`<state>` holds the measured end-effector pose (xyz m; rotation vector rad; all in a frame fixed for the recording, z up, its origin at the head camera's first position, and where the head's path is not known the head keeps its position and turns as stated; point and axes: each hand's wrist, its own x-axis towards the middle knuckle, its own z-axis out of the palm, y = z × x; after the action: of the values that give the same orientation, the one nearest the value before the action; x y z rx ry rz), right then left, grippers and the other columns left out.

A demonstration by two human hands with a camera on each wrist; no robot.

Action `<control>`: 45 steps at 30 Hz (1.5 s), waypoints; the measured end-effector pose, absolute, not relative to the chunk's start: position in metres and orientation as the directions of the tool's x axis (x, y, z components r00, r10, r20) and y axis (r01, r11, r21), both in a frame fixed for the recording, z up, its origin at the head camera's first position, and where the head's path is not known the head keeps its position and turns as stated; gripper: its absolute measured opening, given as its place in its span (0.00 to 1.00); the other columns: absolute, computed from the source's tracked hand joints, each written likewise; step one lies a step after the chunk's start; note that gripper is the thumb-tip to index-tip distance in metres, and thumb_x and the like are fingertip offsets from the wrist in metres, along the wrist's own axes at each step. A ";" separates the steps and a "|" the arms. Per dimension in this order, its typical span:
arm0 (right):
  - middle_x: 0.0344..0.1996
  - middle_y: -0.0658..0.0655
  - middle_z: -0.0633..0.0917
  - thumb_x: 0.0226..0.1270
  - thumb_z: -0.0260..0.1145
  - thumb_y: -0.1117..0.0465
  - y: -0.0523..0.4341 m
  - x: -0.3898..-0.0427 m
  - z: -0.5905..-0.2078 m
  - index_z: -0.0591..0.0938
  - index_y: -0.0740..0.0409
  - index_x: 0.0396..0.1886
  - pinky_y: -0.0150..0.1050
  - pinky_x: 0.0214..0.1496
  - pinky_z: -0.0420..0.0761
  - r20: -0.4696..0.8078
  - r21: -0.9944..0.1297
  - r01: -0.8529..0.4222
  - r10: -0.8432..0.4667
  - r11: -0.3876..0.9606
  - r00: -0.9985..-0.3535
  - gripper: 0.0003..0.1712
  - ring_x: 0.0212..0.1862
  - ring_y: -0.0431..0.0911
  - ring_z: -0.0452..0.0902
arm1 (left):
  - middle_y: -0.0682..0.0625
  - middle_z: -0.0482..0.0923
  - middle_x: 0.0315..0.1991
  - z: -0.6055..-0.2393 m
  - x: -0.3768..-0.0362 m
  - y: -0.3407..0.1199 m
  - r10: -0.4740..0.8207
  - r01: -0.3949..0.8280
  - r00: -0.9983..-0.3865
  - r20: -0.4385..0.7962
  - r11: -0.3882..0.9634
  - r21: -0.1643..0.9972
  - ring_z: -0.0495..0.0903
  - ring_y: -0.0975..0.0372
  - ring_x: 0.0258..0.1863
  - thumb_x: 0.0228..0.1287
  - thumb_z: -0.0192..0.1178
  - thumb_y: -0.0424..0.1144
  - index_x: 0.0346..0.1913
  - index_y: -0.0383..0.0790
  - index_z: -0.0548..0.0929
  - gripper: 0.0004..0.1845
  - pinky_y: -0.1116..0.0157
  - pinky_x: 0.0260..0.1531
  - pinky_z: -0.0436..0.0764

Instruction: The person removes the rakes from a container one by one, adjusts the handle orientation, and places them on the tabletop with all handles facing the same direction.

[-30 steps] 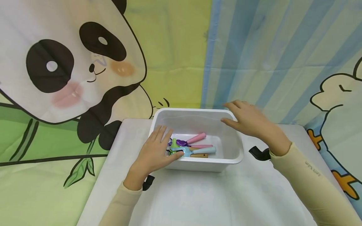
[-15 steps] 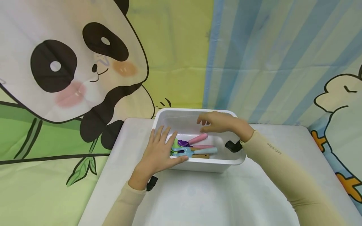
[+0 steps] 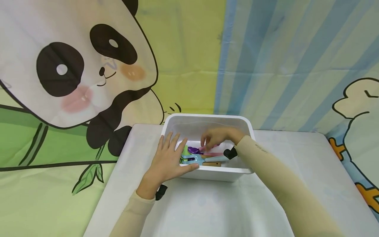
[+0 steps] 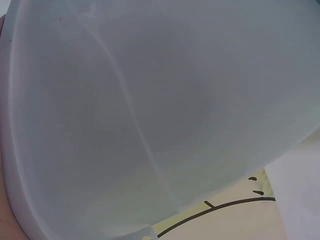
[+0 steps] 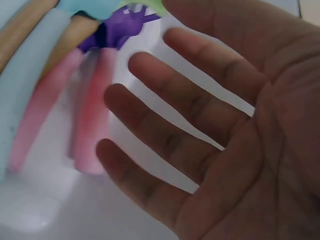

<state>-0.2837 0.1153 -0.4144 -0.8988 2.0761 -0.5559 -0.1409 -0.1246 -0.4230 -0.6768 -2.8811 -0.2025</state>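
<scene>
At the left side of the head view you have a printed cloth wall with a large black-and-white panda (image 3: 97, 70). From the lower left of the frame, a bench (image 3: 201, 207) with a white cover extends to the right. Left of the lower centre is your left hand (image 3: 167, 161), coming out of a cream sleeve (image 3: 133, 210). Its grip is spread wide, the fingers straight and apart; it lies over the near left corner of a white rectangular plastic tub (image 3: 207, 175), with the thumb along the near rim, and has hold of nothing inside.

The tub stands just below the centre of the frame. In its left half you can see a light green piece (image 3: 185, 151), partly hidden, then a light blue fork-shaped tool (image 3: 192, 159), and a shiny purple tool head (image 3: 193, 150) which seems to join a smooth pink handle (image 5: 92, 125). A brown wooden handle (image 3: 212, 164) lies nearest the front wall.

Further right, your right hand (image 3: 217, 135) hangs inside the tub above the pink handle. In the right wrist view its grip is loose, the fingers separated, the tips just beside this handle, holding nothing. Below the right wrist is a small black piece (image 3: 230, 153).
</scene>
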 end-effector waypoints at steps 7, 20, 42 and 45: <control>0.42 0.50 0.83 0.64 0.69 0.61 0.113 -0.280 -0.436 0.85 0.54 0.49 0.56 0.53 0.80 -0.652 -0.541 -0.314 -0.625 0.780 -0.429 0.13 0.45 0.47 0.77 | 0.38 0.56 0.76 -0.423 -0.141 -0.126 0.423 0.448 -0.884 0.199 0.888 0.102 0.44 0.42 0.77 0.54 0.35 0.86 0.75 0.43 0.66 0.59 0.39 0.71 0.39; 0.41 0.54 0.80 0.58 0.73 0.71 0.110 -0.271 -0.450 0.79 0.59 0.47 0.48 0.45 0.82 -0.732 -0.457 -0.245 -0.518 0.855 -0.443 0.18 0.35 0.47 0.74 | 0.39 0.56 0.76 -0.424 -0.142 -0.124 0.417 0.444 -0.886 0.203 0.889 0.113 0.45 0.42 0.77 0.52 0.35 0.87 0.75 0.42 0.67 0.60 0.39 0.71 0.39; 0.49 0.53 0.76 0.60 0.69 0.73 0.108 -0.276 -0.447 0.82 0.44 0.48 0.50 0.43 0.83 -0.805 -0.413 -0.246 -0.477 0.877 -0.353 0.22 0.43 0.50 0.74 | 0.39 0.56 0.76 -0.421 -0.142 -0.126 0.407 0.434 -0.894 0.185 0.891 0.133 0.43 0.43 0.77 0.52 0.35 0.86 0.75 0.43 0.67 0.60 0.40 0.72 0.38; 0.57 0.50 0.74 0.61 0.68 0.73 0.109 -0.279 -0.444 0.82 0.44 0.49 0.48 0.43 0.83 -0.808 -0.421 -0.224 -0.476 0.879 -0.348 0.22 0.46 0.50 0.74 | 0.38 0.57 0.76 -0.421 -0.142 -0.125 0.411 0.439 -0.891 0.193 0.887 0.139 0.44 0.43 0.77 0.53 0.36 0.86 0.75 0.43 0.67 0.59 0.40 0.72 0.39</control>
<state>-0.2785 0.1095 -0.4442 -0.5151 1.9399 -0.2843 -0.1421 -0.1252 -0.4213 -0.6571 -2.8974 -0.2685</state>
